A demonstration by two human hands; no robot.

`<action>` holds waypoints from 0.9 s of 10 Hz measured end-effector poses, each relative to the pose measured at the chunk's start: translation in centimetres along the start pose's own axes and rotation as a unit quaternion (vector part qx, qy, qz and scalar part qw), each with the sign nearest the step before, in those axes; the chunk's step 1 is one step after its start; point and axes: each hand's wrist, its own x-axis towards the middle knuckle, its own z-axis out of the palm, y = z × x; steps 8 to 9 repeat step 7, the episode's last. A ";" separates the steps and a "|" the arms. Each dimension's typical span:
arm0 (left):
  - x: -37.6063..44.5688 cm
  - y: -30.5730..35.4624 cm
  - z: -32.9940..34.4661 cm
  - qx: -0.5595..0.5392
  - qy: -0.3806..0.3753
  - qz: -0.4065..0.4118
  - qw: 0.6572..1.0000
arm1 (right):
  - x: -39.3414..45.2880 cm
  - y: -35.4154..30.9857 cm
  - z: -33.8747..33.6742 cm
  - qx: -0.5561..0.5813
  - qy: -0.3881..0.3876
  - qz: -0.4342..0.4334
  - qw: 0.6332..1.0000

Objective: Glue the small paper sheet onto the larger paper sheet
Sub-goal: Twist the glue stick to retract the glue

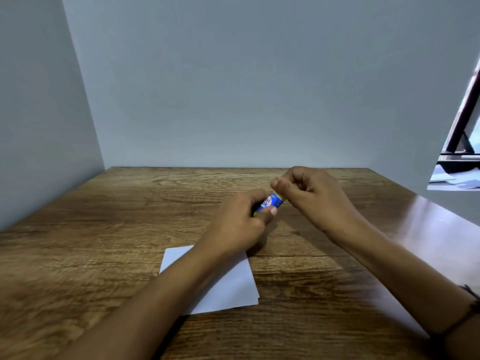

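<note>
A blue and yellow glue stick (271, 201) is held above the wooden table (104, 229), between both hands. My left hand (241, 224) grips its lower body. My right hand (309, 196) pinches its upper end, where the cap is hidden by the fingers. White paper (228, 287) lies flat on the table under my left forearm; a second edge shows at its right corner, so it looks like two sheets stacked. Part of the paper is covered by the arm.
Grey walls close the table at the back and left. At the far right an opening shows a dark frame (465, 120) and loose papers (457, 178) on another surface. The table's right side reflects light.
</note>
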 end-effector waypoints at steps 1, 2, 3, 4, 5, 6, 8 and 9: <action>0.1 0.2 -0.3 -0.020 -0.003 0.008 1.000 | -0.3 -0.6 0.0 -0.027 -0.004 -0.023 0.999; 0.2 0.2 -0.4 -0.053 -0.013 0.004 0.999 | -0.3 -1.1 -0.2 -0.128 -0.026 -0.072 0.989; 0.2 0.3 -0.4 -0.075 -0.023 0.003 0.997 | -0.5 -1.0 -0.5 -0.181 -0.035 -0.116 0.976; 0.1 0.4 -0.4 -0.069 -0.025 0.007 0.997 | -0.5 -0.9 -0.5 -0.205 -0.042 -0.148 0.966; -0.1 0.4 -0.6 -0.075 -0.039 -0.002 0.996 | -0.4 -0.7 -0.6 -0.219 -0.046 -0.168 0.960; 0.0 0.5 -1.0 -0.065 -0.045 -0.007 0.997 | -0.4 -0.5 -0.7 -0.227 -0.044 -0.171 0.958; 0.1 0.3 -1.0 -0.061 -0.008 -0.014 0.998 | -0.5 -0.5 -0.6 -0.220 -0.021 -0.160 0.962; 0.1 0.3 -1.0 -0.061 -0.008 -0.014 0.998 | -0.5 -0.5 -0.6 -0.220 -0.021 -0.160 0.962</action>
